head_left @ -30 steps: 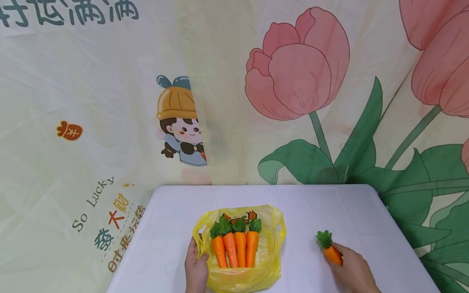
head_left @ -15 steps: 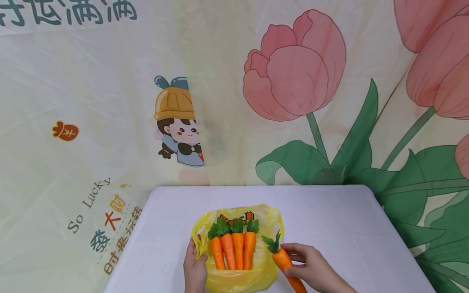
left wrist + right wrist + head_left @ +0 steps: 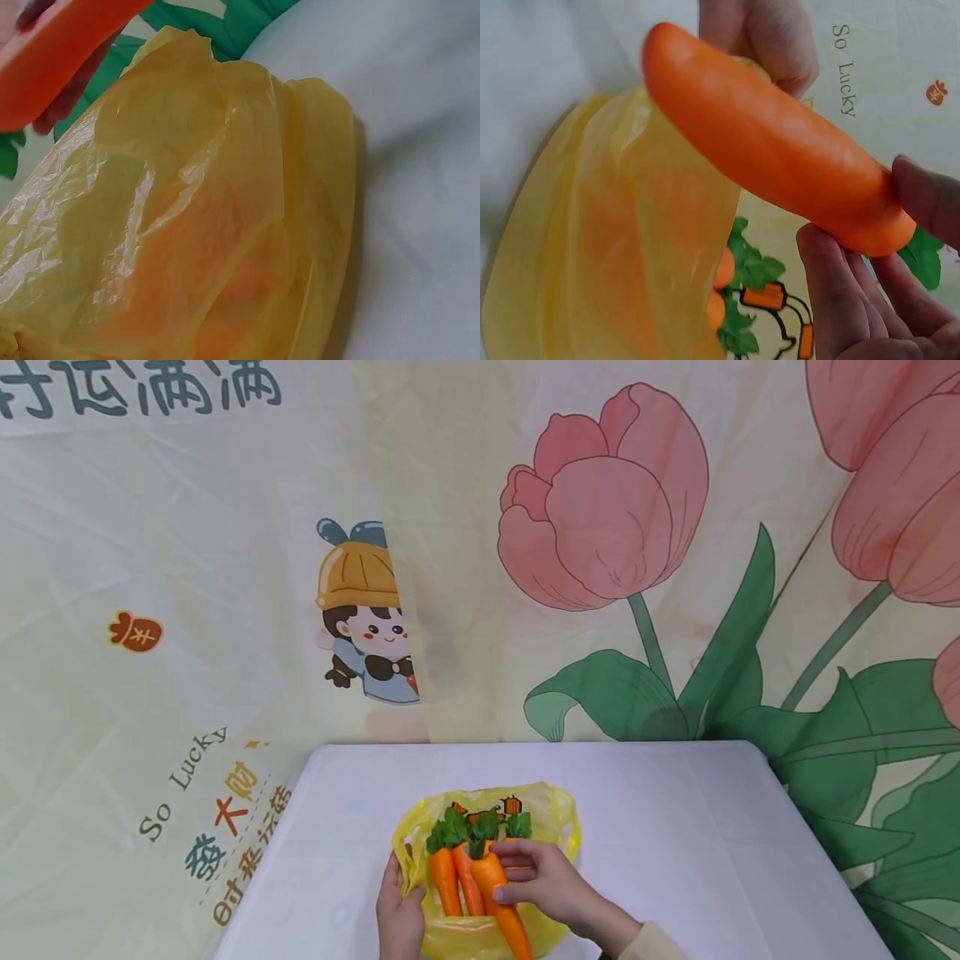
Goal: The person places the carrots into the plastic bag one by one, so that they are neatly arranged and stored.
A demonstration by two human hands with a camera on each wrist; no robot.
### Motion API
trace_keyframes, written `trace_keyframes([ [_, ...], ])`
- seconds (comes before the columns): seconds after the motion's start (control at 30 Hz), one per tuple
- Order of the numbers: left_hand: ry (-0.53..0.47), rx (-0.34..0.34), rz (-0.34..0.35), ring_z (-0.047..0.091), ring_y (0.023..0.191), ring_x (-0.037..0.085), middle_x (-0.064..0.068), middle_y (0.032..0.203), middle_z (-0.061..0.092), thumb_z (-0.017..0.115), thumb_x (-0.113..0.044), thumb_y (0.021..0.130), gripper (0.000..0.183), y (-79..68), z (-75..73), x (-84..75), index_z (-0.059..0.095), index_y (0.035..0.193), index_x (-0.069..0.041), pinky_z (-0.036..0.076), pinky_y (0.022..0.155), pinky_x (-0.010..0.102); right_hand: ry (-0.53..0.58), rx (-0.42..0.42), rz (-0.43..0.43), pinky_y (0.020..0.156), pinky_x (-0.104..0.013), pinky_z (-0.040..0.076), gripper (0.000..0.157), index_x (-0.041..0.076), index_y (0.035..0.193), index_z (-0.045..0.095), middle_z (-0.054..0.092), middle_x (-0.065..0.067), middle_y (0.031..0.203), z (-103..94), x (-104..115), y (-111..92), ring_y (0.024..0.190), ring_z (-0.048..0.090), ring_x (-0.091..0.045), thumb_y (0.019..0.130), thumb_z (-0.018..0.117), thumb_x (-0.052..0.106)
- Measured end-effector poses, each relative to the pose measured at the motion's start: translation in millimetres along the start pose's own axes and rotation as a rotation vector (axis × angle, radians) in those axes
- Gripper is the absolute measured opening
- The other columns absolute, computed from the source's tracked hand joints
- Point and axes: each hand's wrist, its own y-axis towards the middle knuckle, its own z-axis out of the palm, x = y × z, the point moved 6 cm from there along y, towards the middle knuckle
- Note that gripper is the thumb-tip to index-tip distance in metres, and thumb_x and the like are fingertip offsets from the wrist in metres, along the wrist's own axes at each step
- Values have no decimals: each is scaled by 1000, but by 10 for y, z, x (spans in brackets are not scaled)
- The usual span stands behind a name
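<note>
A yellow plastic bag (image 3: 468, 935) lies on the table with its mouth spread toward the far side. Several orange carrots (image 3: 444, 881) with green tops are lined up inside it. My left hand (image 3: 401, 914) grips the bag's left edge near the handle loop. Over the bag, my right hand (image 3: 547, 881) pinches another carrot (image 3: 772, 135) between thumb and fingers near its leafy end, the tip pointing toward me. This held carrot overlaps the right-hand carrots in the head view. The left wrist view shows the bag's side (image 3: 180, 195), with orange showing through it.
The white-covered table (image 3: 697, 843) extends to both sides of the bag. Behind it hangs a cloth backdrop (image 3: 465, 677) printed with tulips, a cartoon figure and lettering. Orange and black print (image 3: 765, 296) marks the bag's inside.
My right hand has carried the carrot from the table's right side leftward to over the bag. The left hand has kept its grip on the bag's edge.
</note>
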Motion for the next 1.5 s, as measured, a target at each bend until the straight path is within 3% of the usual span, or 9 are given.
trace_keyframes([
  [0.2, 3, 8, -8, 5, 152, 35, 16, 167, 9, 34, 17, 95, 77, 0, -5, 21, -2, 161, -2, 13, 123, 54, 133, -50, 27, 86, -41, 61, 54, 1, 136, 60, 65, -14, 122, 117, 12, 211, 109, 66, -28, 85, 80, 5],
  [0.37, 10, 25, 34, 7, 152, 37, 18, 166, 10, 34, 18, 94, 77, -18, -9, 20, -1, 161, 0, 14, 123, 54, 238, -98, 39, 88, -41, 61, 55, -2, 140, 56, 65, -15, 122, 139, -7, 343, 104, 68, -27, 89, 76, 7],
  [0.6, 5, 51, 93, 8, 151, 39, 22, 166, 9, 35, 18, 94, 77, -41, -13, 20, -2, 160, 3, 13, 123, 53, 340, -162, 96, 91, -40, 60, 62, -6, 146, 46, 61, -20, 131, 36, -195, 445, 105, 68, -25, 91, 73, 6],
  [0.73, -2, 52, 90, 8, 151, 41, 23, 165, 5, 35, 17, 95, 77, -40, -13, 21, -2, 160, 2, 15, 122, 54, 359, -211, 109, 91, -41, 60, 64, -9, 147, 43, 58, -26, 136, -75, -329, 476, 107, 68, -27, 91, 72, 3],
  [0.93, -6, 42, 43, 6, 152, 39, 22, 166, 2, 34, 16, 94, 78, -18, -8, 38, -2, 161, -2, 16, 122, 55, 272, -354, 119, 86, -41, 61, 64, -11, 143, 42, 61, -26, 130, -248, -443, 500, 100, 69, -27, 88, 74, 1],
  [1.1, -15, 31, 10, 4, 152, 37, 19, 167, 1, 34, 16, 94, 79, -2, -5, 49, -2, 162, -4, 14, 123, 54, 205, -450, 133, 86, -43, 61, 63, -8, 141, 43, 56, -28, 132, -328, -472, 488, 100, 67, -28, 87, 74, 0],
  [1.3, 1, 45, 23, 6, 152, 38, 20, 167, 1, 34, 15, 95, 78, 12, -7, 46, -2, 162, -3, 15, 123, 55, 112, -521, 79, 84, -43, 61, 60, -5, 138, 47, 52, -28, 131, -380, -471, 450, 105, 63, -34, 84, 71, -7],
  [1.5, 13, 48, 12, 4, 152, 38, 20, 167, 0, 34, 16, 94, 78, 23, -5, 55, -2, 162, -3, 15, 123, 56, -42, -616, 86, 82, -48, 61, 62, -1, 138, 49, 57, -22, 125, -447, -502, 427, 102, 62, -35, 79, 65, -14],
])
